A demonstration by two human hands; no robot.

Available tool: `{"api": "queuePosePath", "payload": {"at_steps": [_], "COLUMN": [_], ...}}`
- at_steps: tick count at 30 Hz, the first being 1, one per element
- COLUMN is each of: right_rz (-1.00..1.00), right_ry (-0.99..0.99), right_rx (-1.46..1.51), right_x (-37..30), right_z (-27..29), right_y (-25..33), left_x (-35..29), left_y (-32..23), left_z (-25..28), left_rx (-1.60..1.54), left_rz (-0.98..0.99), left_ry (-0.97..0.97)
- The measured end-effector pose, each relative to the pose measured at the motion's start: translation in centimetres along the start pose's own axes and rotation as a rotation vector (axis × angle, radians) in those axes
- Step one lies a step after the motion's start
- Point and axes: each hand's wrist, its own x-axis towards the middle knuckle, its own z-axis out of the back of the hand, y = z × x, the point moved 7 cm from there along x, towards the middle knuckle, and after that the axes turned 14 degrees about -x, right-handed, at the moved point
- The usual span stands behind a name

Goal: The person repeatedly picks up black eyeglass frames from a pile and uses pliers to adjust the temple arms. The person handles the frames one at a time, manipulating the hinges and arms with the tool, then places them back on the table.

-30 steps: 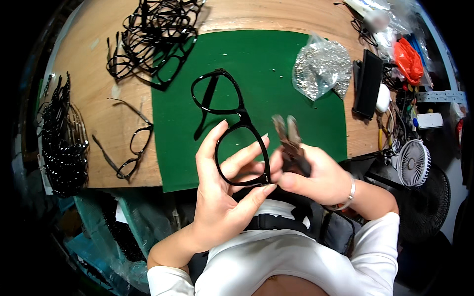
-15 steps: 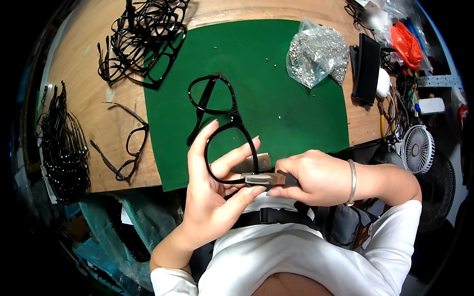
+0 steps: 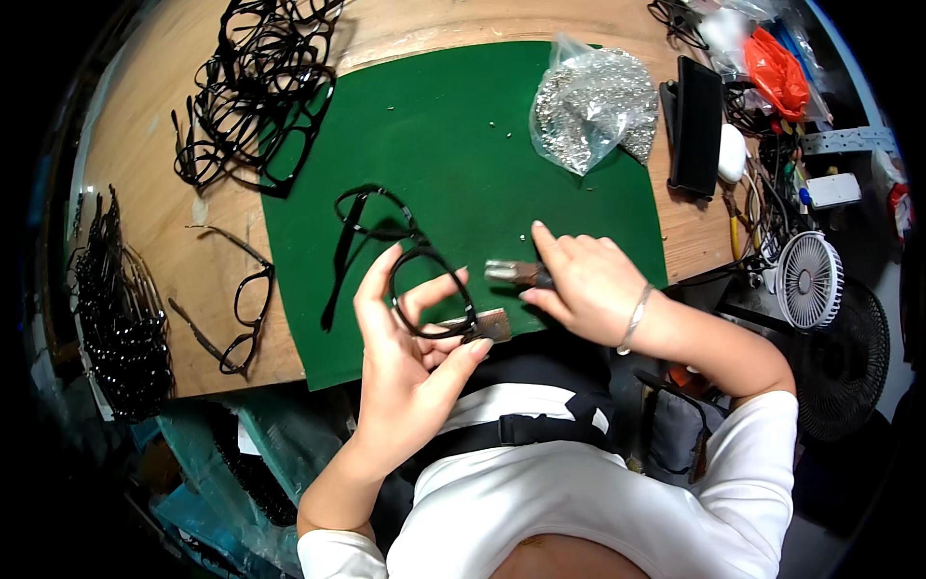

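Note:
My left hand (image 3: 397, 362) pinches a black eyeglass frame (image 3: 417, 237) near its lower right corner, thumb below and fingers behind the near rim. One temple hangs from the far end and reaches down to the mat's left part; the lens openings look bare. In my right hand (image 3: 600, 294) is a pair of pliers (image 3: 513, 273), its metal jaws pointing left, apart from the frame. A tiny silver piece (image 3: 523, 237) lies by my right index fingertip on the green mat (image 3: 453, 125). Under the frame's near end shows a small metal block (image 3: 495, 324) at the mat's front edge.
A heap of black eyeglass frames (image 3: 265, 92) covers the back left; a single pair of glasses (image 3: 253, 299) and a bundle of black temples (image 3: 116, 318) lie left. Back right are a bag of small metal parts (image 3: 593, 106), a black case (image 3: 694, 125) and a white fan (image 3: 808, 280).
The pliers have come off the frame's corner and moved right and away from me in my right hand. My left hand keeps the frame, which has tilted and dropped closer to the mat.

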Motion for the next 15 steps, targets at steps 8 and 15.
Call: {"api": "queuePosePath", "payload": {"at_steps": [8, 15], "right_rz": [-0.051, -0.047], "right_ry": [-0.099, -0.161], "right_rx": [0.16, 0.179], "right_x": [0.6, 3.1], "right_z": [1.3, 0.0], "right_y": [-1.6, -1.8], "left_x": [-4.3, -3.5], "left_y": [1.6, 1.8], "left_z": [1.4, 0.9], "left_rx": [-0.053, -0.27], "left_rz": [-0.103, 0.017], "left_ry": [-0.065, 0.012]}}
